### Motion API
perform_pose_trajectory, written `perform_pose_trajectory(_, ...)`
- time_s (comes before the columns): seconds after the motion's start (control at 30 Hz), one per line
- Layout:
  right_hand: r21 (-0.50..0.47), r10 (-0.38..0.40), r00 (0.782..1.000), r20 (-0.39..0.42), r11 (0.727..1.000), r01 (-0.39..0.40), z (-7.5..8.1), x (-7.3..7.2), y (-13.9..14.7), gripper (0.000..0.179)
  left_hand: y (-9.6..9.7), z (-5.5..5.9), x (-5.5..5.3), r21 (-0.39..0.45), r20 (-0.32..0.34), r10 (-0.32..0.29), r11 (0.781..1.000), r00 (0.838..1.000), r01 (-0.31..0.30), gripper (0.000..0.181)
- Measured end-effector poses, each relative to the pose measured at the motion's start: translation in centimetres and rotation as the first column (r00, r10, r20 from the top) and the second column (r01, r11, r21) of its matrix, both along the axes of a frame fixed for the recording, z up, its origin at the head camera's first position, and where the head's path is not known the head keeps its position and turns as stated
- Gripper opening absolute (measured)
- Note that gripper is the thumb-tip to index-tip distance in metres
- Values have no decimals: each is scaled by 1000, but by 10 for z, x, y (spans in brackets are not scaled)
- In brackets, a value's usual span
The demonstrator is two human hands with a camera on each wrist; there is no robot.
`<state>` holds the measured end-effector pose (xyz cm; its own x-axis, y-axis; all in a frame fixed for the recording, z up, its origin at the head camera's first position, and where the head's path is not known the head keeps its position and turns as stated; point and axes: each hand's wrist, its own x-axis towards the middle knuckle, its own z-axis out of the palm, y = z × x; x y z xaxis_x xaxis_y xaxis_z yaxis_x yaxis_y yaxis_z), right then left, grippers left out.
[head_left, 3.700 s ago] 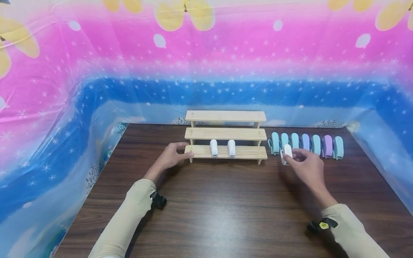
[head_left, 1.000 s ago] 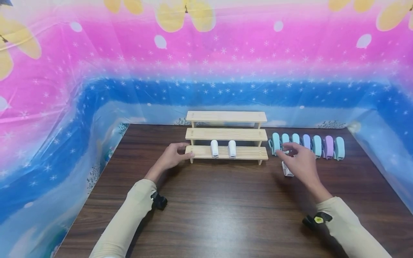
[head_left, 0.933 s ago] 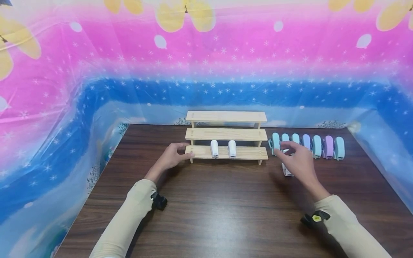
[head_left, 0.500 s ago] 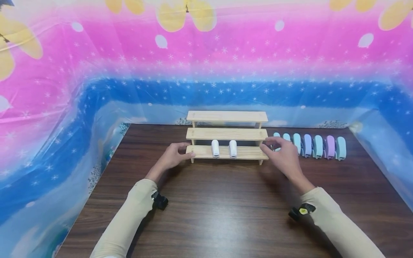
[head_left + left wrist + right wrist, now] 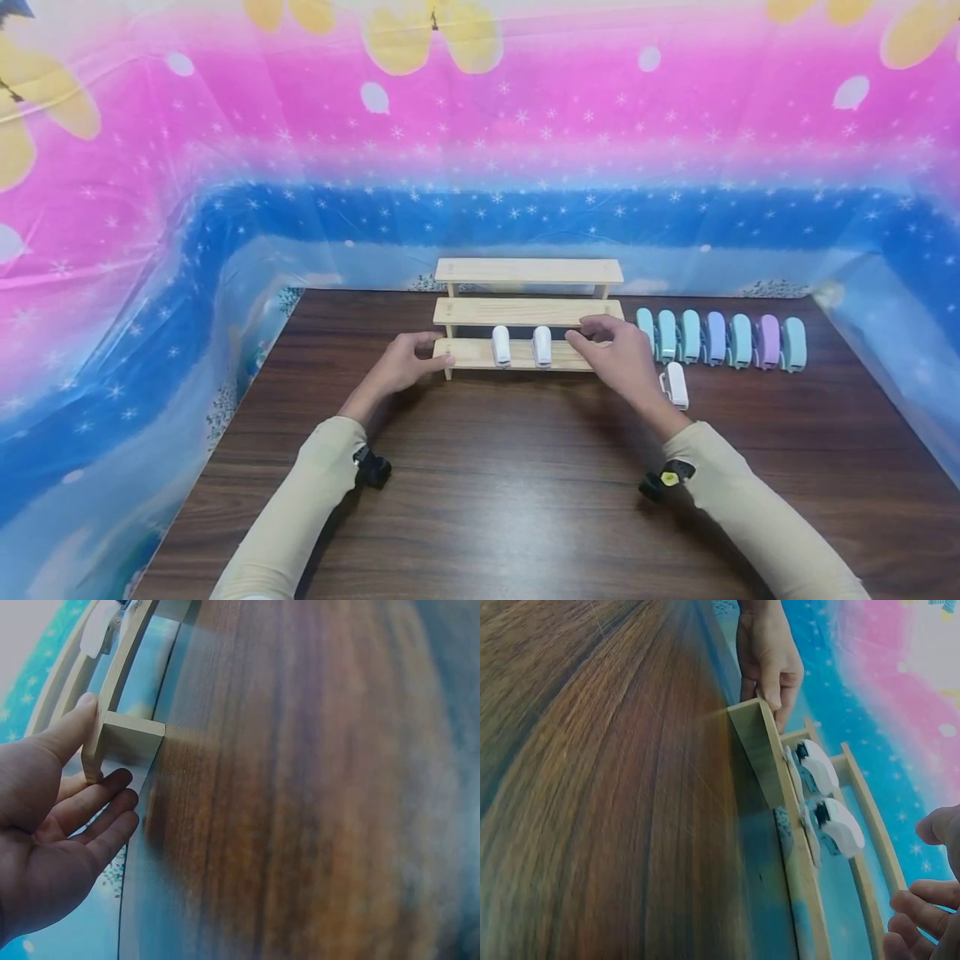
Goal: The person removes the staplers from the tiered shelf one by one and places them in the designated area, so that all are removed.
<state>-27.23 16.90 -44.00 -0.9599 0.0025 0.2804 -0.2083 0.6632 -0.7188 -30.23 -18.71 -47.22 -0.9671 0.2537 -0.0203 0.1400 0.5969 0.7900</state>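
My left hand (image 5: 401,364) grips the left end of the bottom step of a three-tier wooden rack (image 5: 528,311), thumb on top. In the left wrist view its fingers curl beneath the board's end. Two white mini staplers, a left one (image 5: 501,346) and a right one (image 5: 542,347), stand on that bottom step. My right hand (image 5: 622,358) hovers over the step's right end, thumb and fingers apart with nothing between them. In the right wrist view its fingertips (image 5: 911,907) are clear of both staplers. Another white stapler (image 5: 677,385) stands on the table behind the right wrist.
Several teal and purple staplers (image 5: 740,342) stand in a row right of the rack. The brown wood-grain table (image 5: 495,492) extends toward me. A printed cloth (image 5: 525,200) hangs behind and at the sides.
My right hand has let go of a white stapler, which now stands in front of the coloured row, and has moved left to the rack. My left hand stays put.
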Motion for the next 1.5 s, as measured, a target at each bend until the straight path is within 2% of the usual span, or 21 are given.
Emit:
perform_pose_trajectory(0.47, 2, 34, 999, 34, 999, -34, -14, -4, -26, 55, 0, 0, 0, -2, -3, 5, 1000, 1000, -5, 59)
perform_pose_trajectory(0.7, 7, 43, 999, 19, 999, -43, -20, -8, -31, 50, 1, 0, 0, 4, -6, 5, 1000, 1000, -5, 58)
perform_pose_trajectory(0.87, 4, 50, 998, 29, 999, -50, -22, -10, -34, 51, 1, 0, 1, 6, -9, 5, 1000, 1000, -5, 57)
perform_pose_trajectory(1.13, 37, 18, 999, 49, 999, -20, -24, -11, -41, 55, 1, 0, 1, 7, -10, 6, 1000, 1000, -6, 58)
perform_pose_trajectory(1.5, 61, 5, 999, 48, 998, -8, -22, -12, -44, 49, 1, -1, 0, 12, -4, 5, 1000, 1000, -5, 58)
